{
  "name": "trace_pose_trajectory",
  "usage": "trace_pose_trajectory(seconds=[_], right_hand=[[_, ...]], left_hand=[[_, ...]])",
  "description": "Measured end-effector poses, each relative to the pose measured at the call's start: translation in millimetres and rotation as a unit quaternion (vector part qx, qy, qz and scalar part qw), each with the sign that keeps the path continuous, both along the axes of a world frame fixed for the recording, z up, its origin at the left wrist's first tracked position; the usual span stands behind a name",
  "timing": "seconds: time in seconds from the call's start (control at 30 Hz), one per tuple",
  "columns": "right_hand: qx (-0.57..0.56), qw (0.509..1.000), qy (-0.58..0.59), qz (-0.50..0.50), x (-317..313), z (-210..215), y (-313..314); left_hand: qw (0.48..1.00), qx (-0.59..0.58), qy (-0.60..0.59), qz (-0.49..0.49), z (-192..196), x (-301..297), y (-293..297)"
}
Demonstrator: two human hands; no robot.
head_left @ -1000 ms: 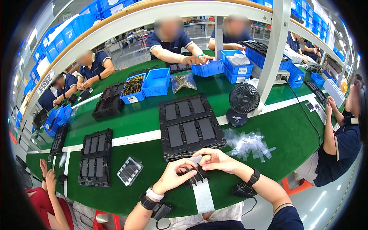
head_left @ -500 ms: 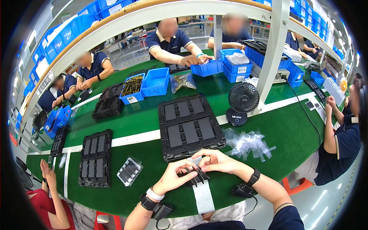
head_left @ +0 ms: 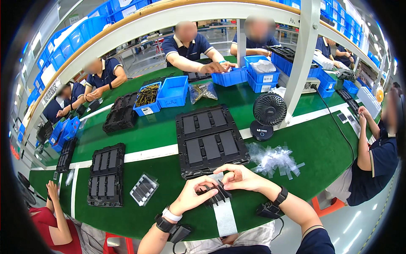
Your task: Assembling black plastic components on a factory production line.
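Observation:
My left hand [head_left: 194, 196] and my right hand [head_left: 240, 178] both grip a small black ribbed plastic part [head_left: 215, 195] just above the green table's near edge. The part sits over a white paper strip [head_left: 225, 216] that runs toward me. Right beyond my hands lies a large black tray [head_left: 210, 139] with several dark rectangular pieces in its pockets. A pile of clear plastic slips [head_left: 275, 158] lies to the right of my right hand.
A black tray [head_left: 105, 174] and a small clear tray [head_left: 143, 189] lie to the left. A black desk fan [head_left: 268, 115] stands by a white post [head_left: 301, 63]. Blue bins [head_left: 174, 90] line the far side, where several people work; others sit at both ends.
My hands stay on the black part with only small finger shifts. The person at the lower left has lowered a raised hand.

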State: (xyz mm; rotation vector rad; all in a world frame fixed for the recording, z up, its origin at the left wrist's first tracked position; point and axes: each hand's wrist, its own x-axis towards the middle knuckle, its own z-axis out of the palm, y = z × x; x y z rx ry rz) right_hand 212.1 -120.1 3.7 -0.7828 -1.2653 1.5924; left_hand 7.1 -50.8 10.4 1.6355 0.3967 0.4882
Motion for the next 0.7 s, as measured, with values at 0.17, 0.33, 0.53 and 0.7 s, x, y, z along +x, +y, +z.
trace_pose_trajectory(seconds=[0.17,0.33,0.53,0.7], right_hand=[[-0.008,1.000,-0.005,-0.003,-1.8,1.9,0.0],[-0.008,1.000,-0.002,0.003,-1.1,-1.2,0.0],[-0.015,1.000,0.018,0.001,-2.3,2.1,-1.0],[-0.023,1.000,0.013,-0.005,-3.6,6.6,-1.8]], left_hand=[[0.999,0.032,-0.008,-0.001,3.3,0.3,-0.4],[1.000,0.019,0.012,-0.009,3.0,-0.4,-0.2],[1.000,0.022,0.016,0.002,3.6,-0.6,-1.4],[1.000,0.019,0.012,0.011,-1.1,-0.9,0.2]])
